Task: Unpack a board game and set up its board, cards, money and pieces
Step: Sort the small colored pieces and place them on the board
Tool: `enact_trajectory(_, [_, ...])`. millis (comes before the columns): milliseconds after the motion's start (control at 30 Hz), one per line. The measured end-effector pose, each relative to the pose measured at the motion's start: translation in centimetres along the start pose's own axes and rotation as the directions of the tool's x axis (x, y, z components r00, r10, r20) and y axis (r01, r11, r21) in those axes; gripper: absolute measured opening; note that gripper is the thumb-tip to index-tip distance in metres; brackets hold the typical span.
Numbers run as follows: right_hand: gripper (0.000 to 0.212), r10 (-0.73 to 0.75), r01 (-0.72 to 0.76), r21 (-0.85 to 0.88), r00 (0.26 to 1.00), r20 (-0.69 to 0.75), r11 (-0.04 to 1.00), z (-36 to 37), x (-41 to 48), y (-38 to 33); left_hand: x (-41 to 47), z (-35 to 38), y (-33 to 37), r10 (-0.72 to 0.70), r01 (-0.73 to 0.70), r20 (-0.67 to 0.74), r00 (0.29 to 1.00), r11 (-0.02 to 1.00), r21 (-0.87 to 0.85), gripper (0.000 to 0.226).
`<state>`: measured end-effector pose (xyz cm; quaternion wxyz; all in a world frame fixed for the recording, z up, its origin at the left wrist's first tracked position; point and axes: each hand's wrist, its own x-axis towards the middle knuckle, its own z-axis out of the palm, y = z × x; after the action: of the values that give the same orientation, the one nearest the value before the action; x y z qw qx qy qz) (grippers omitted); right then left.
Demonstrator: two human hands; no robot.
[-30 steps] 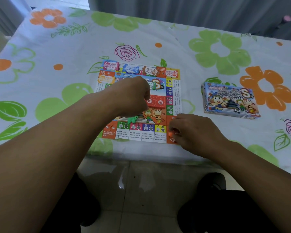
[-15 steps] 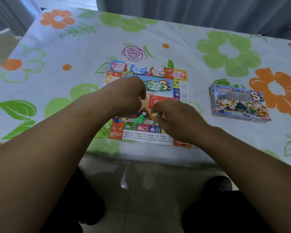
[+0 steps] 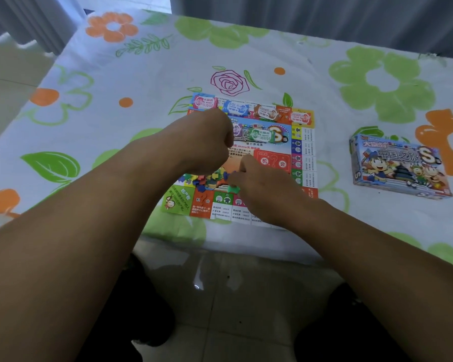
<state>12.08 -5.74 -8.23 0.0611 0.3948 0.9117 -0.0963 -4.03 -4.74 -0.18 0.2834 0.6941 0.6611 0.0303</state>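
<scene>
Floral tablecloth [image 3: 141, 82] holds the flat board [image 3: 305, 158], game box [image 3: 400, 167] lengthwise left-to-right.

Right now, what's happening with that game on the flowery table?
A person is setting up a board game. The board lies open on the table, with money stacks along its far edge. The left grip is curled above a pile of small coloured pieces, and the right grip reaches to its edge. The box lies to the right.

The right hand [image 3: 267, 197] left the board's [image 3: 302, 152] near right corner and crossed to the middle of its near edge. Its fingertips reached a heap of small coloured pieces [image 3: 207, 180] that had spread beneath the left hand [image 3: 207, 142].
</scene>
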Motion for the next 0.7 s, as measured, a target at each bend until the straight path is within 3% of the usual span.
enact_trajectory(300, [0.025,-0.094,0.095,-0.058,0.995,0.024,0.994,-0.11,0.04,-0.11,0.08,0.17,-0.31,0.003,-0.003,-0.012,1.000,1.000,0.002,0.027])
enact_trajectory(700, [0.035,-0.124,0.124,-0.006,0.992,-0.013,0.992,-0.06,-0.22,-0.31,0.22,0.32,-0.07,0.002,-0.002,-0.007,1.000,1.000,-0.006,0.029])
